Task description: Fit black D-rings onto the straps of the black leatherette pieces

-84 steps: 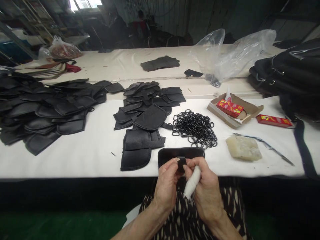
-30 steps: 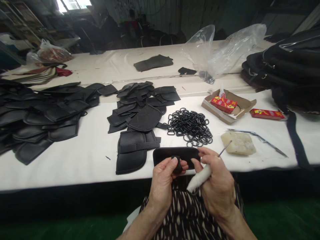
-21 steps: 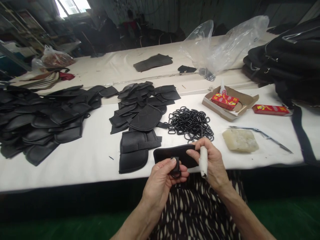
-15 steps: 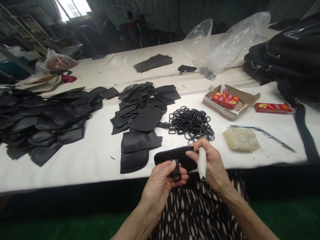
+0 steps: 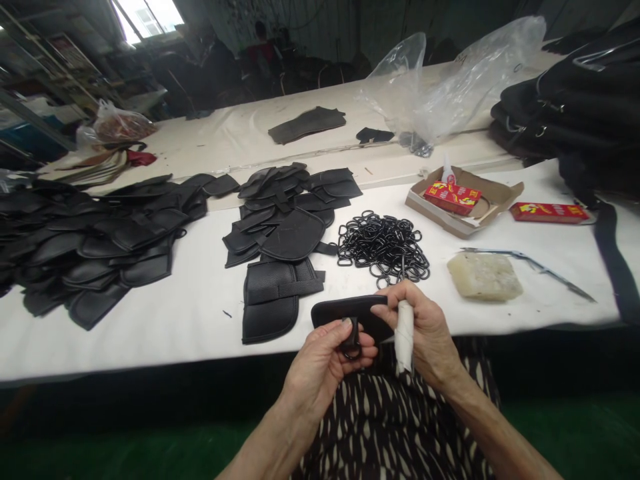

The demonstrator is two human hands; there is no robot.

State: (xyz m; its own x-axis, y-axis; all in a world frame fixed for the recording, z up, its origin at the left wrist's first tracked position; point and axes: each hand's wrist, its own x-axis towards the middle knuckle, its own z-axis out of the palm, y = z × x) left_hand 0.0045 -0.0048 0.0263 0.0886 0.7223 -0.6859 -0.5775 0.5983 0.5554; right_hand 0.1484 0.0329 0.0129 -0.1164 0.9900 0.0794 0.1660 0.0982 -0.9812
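At the table's front edge, a black leather piece point(image 5: 345, 308) with a rounded corner is held between both hands. My left hand point(image 5: 323, 360) pinches its short black strap, thumb on top, and a black D-ring point(image 5: 352, 351) hangs in the strap's fold. My right hand point(image 5: 425, 327) grips the piece's right side between thumb and finger. That same hand also holds a tool with a white-wrapped handle point(image 5: 404, 337); its thin metal tip points up and away. Just beyond lies a heap of black D-rings point(image 5: 380, 243).
Similar black pieces are piled at centre point(image 5: 293, 233) and left point(image 5: 110, 233). To the right are an open cardboard box point(image 5: 460, 227), a red packet point(image 5: 550, 213), a yellowish block point(image 5: 485, 277) and metal snips point(image 5: 545, 267). Black bags point(image 5: 595, 100) and clear plastic point(image 5: 465, 83) stand farther back.
Both hands keep their hold with almost no movement. The view has shifted very slightly.
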